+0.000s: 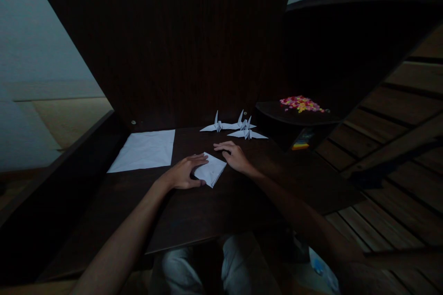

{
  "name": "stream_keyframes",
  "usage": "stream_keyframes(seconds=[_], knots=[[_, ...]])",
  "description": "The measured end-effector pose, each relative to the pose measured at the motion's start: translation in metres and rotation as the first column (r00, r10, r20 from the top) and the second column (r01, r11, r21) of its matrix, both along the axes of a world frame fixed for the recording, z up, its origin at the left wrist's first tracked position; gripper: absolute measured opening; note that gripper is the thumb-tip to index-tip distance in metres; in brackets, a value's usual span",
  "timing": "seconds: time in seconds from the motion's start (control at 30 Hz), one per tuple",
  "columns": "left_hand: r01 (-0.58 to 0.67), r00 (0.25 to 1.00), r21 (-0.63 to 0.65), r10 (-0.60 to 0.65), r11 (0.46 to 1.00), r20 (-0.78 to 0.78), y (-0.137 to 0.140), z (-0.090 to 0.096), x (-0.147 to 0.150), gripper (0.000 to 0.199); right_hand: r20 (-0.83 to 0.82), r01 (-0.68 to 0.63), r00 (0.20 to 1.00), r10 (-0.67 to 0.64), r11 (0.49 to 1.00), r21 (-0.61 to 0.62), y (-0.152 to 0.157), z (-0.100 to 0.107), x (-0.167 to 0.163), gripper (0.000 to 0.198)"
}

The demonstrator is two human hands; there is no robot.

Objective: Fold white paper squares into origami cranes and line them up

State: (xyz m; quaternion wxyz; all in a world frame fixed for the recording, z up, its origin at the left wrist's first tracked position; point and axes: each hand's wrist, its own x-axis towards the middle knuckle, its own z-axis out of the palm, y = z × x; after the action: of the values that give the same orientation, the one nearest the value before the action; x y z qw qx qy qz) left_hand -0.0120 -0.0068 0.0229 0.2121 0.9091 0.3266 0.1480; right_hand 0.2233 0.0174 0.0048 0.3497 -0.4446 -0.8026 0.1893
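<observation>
A small folded square of white paper (213,170) lies on the dark desk (194,221), turned so that one corner points toward me. On its left side rests my left hand (188,173), fingers stretched over the edge and thumb apart near the lower corner. My right hand (234,156) hovers or rests at the paper's upper right, its fingers extended to the left and nothing visible in them. Whether its fingertips touch the paper I cannot tell. Behind the hands stand three white origami cranes (247,134) with their wings spread.
A larger creased white sheet (147,150) lies at the left. To the right, a low curved shelf (273,109) bears a pile of small pink, red and yellow pieces (302,103). A tall dark panel (194,46) closes off the back, and a raised side board (69,175) the left.
</observation>
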Motion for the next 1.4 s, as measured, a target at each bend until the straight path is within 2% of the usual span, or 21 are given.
stream_keyframes(seconds=[0.07, 0.13, 0.2, 0.3, 0.47, 0.57, 0.73, 0.9, 0.97, 1.17, 1.27, 1.4], knots=[[-0.001, 1.000, 0.003, 0.001, 1.000, -0.016, -0.001, 0.000, 0.000, 0.068, 0.064, -0.049, 0.997, 0.048, 0.999, 0.007, -0.003, 0.000, -0.002, 0.033], [-0.041, 0.999, 0.013, 0.041, 0.999, -0.011, -0.001, -0.003, 0.003, 0.058, 0.174, -0.115, 0.978, 0.113, 0.993, -0.003, -0.005, -0.001, -0.003, 0.032], [-0.094, 0.996, 0.033, 0.094, 0.995, -0.005, 0.000, -0.007, 0.005, 0.051, 0.280, -0.162, 0.946, 0.163, 0.986, -0.026, -0.007, -0.003, -0.003, 0.038], [-0.132, 0.990, 0.071, 0.135, 0.989, -0.038, 0.000, -0.014, 0.008, 0.059, 0.372, -0.187, 0.908, 0.195, 0.981, -0.057, -0.008, -0.004, -0.001, 0.052], [-0.128, 0.984, 0.062, 0.135, 0.990, -0.114, 0.002, -0.019, 0.006, 0.075, 0.411, -0.153, 0.893, 0.184, 0.982, -0.109, -0.007, -0.002, 0.001, 0.083], [-0.151, 0.976, 0.055, 0.157, 0.987, -0.152, 0.003, -0.021, 0.005, 0.077, 0.405, -0.098, 0.904, 0.137, 0.989, -0.114, -0.008, -0.001, 0.000, 0.086], [-0.256, 0.944, 0.097, 0.271, 0.962, -0.191, 0.003, -0.020, 0.004, 0.064, 0.367, 0.048, 0.930, -0.024, 0.997, -0.057, -0.006, -0.001, -0.001, 0.068], [-0.276, 0.932, 0.188, 0.310, 0.943, -0.190, 0.005, -0.017, 0.003, 0.060, 0.301, 0.139, 0.946, -0.121, 0.990, -0.039, -0.002, -0.001, 0.000, 0.050], [-0.249, 0.940, 0.205, 0.287, 0.947, -0.184, 0.005, -0.015, 0.003, 0.059, 0.260, 0.130, 0.958, -0.118, 0.991, -0.028, -0.001, -0.002, 0.000, 0.044], [-0.061, 0.976, 0.214, 0.103, 0.975, -0.191, 0.002, -0.013, 0.008, 0.045, 0.177, 0.159, 0.971, -0.161, 0.987, 0.023, -0.001, -0.006, -0.004, 0.026], [-0.033, 0.982, 0.259, 0.080, 0.965, -0.170, 0.000, -0.013, 0.011, 0.050, 0.080, 0.188, 0.979, -0.189, 0.982, 0.021, -0.001, -0.007, -0.007, 0.020], [-0.039, 0.986, 0.290, 0.084, 0.956, -0.143, -0.001, -0.010, 0.012, 0.054, -0.083, 0.157, 0.983, -0.161, 0.986, -0.051, -0.003, -0.005, -0.009, 0.012]])
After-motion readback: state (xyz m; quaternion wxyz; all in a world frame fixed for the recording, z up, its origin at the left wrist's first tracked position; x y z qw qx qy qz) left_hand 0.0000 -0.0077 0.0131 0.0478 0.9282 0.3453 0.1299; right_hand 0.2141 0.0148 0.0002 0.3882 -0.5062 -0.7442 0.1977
